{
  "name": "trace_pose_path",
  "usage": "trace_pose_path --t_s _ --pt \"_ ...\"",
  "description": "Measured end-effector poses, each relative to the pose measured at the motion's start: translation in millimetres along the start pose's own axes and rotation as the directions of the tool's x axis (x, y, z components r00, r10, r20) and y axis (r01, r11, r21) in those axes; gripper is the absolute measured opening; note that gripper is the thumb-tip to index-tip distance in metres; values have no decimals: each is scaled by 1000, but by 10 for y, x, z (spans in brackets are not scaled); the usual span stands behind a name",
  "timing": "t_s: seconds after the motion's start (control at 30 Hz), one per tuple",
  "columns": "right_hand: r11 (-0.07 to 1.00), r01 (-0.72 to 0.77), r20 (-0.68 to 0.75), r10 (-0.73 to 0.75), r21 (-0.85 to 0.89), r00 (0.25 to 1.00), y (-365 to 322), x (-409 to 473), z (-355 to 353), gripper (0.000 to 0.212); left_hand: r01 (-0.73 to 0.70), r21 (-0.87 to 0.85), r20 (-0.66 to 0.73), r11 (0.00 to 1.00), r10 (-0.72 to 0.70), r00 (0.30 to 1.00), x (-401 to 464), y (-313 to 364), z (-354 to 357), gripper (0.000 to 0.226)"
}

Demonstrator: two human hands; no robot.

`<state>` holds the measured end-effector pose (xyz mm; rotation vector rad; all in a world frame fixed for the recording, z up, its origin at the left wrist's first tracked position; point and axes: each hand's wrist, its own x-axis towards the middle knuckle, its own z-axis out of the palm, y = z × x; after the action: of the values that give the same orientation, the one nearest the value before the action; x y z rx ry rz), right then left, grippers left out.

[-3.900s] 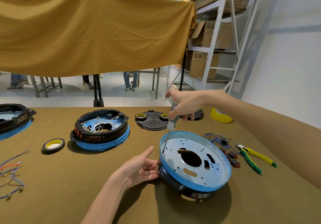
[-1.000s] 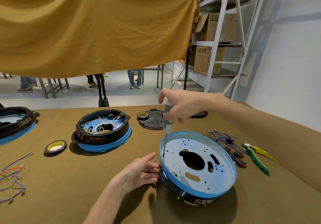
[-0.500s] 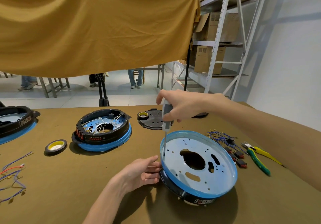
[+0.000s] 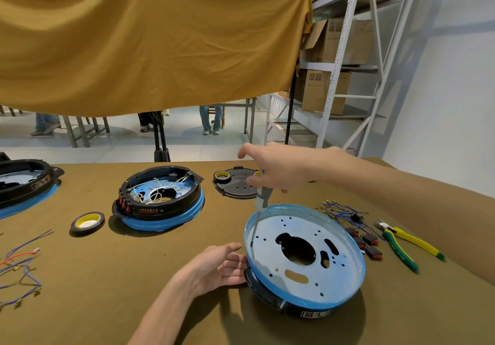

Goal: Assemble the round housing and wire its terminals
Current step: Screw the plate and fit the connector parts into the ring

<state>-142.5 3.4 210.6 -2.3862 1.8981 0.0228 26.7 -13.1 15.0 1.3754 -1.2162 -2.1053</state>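
A: Holding the round housing (image 4: 305,261) on the brown counter (image 4: 134,277), we are pressing our left hand (image 4: 214,267) against its left rim, fingers straight and a little spread.

B: And our right hand (image 4: 278,169) is curling its fingers around the grey handle of the screwdriver (image 4: 261,197), with the first finger sticking out. The thin tip is standing in a small hole near the left edge of the blue plate.

A: The housing is looking stiff to us, a hard plate on a black ring. We are guessing it is not very heavy, but it is sitting tilted, so it may rock.

B: So we are thinking the rim is the best place to hold. The flat blue top looks smooth and may be slippery.

A: The loose wires (image 4: 340,212) beside it are looking thin and bendy. We are thinking gentle fingers are best there.
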Motion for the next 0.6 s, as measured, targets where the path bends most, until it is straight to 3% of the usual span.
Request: trace_pose_path --t_s 0.13,0.27,0.4,0.5,0.6 --pt "999 -12 103 7 51 995 3 -17 -54 67 -14 8 -22 1000 15 1000 -41 7 41 21" --pt "999 9 17 -8 -47 1000 -25 -1 -28 51 -10 47 -58 999 13 998 -53 13 79 22" --pt "997 6 126 -16 82 992 -33 26 -54 58 -16 42 -60 999 18 998 -29 5 84 18" --pt "999 33 79 -33 5 996 -70 51 -48 51 -27 51 -50 998 30 998 7 -15 63 22" --pt "999 39 119 -43 38 992 -72 72 -50 62 -16 38 -37 999 18 999 48 -29 42 27"
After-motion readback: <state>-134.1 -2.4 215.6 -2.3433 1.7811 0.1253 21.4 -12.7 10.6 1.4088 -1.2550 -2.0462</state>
